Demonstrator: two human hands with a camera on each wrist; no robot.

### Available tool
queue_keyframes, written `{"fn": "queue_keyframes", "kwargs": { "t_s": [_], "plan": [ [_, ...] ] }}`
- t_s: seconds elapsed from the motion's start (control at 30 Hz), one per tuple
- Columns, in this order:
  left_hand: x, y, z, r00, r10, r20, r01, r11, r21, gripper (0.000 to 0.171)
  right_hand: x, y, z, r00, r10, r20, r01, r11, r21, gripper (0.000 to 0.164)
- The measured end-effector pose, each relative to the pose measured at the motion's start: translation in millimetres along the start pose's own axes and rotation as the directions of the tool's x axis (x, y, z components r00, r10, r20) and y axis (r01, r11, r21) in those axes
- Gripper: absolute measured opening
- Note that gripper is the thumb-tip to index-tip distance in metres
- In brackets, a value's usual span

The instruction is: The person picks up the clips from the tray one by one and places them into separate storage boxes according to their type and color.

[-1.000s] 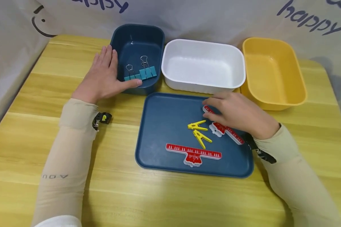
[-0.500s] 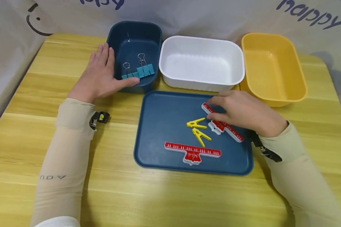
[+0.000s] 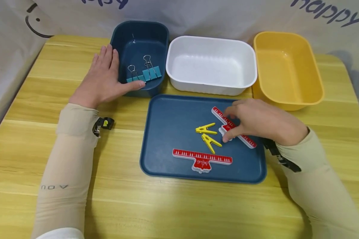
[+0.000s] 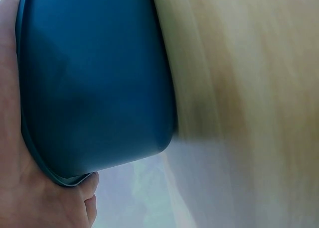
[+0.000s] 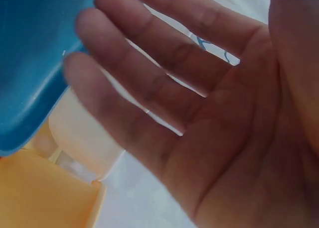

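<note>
In the head view, a blue bin [image 3: 140,43] is being touched by the left hand [image 3: 103,74], which is being held wide and flat. The fingers are being rested along the left side, and the thumb over the front rim. Two teal binder clips [image 3: 152,73] are being held inside the bin, near its front. The right hand [image 3: 258,119] is being held over a blue tray [image 3: 167,132], with a wide gap between its thumb and bent fingers. One red-and-white piano-key clip [image 3: 228,126] is being partly covered by this hand, in the tray's back right part; whether it is being touched cannot be told. Two yellow plastic clips [image 3: 210,143] are being carried by the tray, near the thumb. Another piano-key clip [image 3: 202,159] is being carried near the tray's front edge. Behind the tray, a white bin [image 3: 212,64] is being flanked by the blue bin and a yellow bin [image 3: 288,73].

In the left wrist view, the blue bin's rim is being touched by the left hand.

In the right wrist view, the palm is being shown, with four fingers being held loosely apart.
</note>
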State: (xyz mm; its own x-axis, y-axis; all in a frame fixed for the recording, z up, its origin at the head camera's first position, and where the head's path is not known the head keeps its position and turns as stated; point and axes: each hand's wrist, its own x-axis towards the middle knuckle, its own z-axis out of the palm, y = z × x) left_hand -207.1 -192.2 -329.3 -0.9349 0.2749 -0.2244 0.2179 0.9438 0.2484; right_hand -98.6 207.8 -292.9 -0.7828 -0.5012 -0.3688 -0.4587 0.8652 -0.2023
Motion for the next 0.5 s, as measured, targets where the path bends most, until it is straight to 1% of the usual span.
{"fn": "queue_keyframes", "kwargs": {
  "t_s": [0.1, 0.2, 0.37, 0.5],
  "plan": [
    [0.2, 0.0, 0.1, 1.000, 0.001, 0.000, -0.001, 1.000, 0.005, 0.132, 0.3, -1.2, -0.9, 0.996, 0.054, 0.074, -0.055, 0.998, 0.013, 0.069],
    [0.5, -0.3, 0.3, 1.000, 0.001, 0.002, -0.001, 1.000, 0.010, 0.132, 1.4, -1.6, -0.8, 0.989, 0.082, 0.122, -0.083, 0.996, 0.007, 0.067],
    [0.7, -0.7, 1.0, 1.000, -0.001, -0.001, 0.001, 1.000, 0.013, 0.132, 3.2, -0.6, 0.7, 0.985, 0.101, 0.143, -0.100, 0.995, -0.010, 0.065],
    [1.2, -0.3, 0.9, 1.000, -0.003, -0.006, 0.003, 1.000, 0.013, 0.132, 4.3, -0.4, 1.7, 0.982, 0.116, 0.152, -0.114, 0.993, -0.021, 0.070]
  ]
}}
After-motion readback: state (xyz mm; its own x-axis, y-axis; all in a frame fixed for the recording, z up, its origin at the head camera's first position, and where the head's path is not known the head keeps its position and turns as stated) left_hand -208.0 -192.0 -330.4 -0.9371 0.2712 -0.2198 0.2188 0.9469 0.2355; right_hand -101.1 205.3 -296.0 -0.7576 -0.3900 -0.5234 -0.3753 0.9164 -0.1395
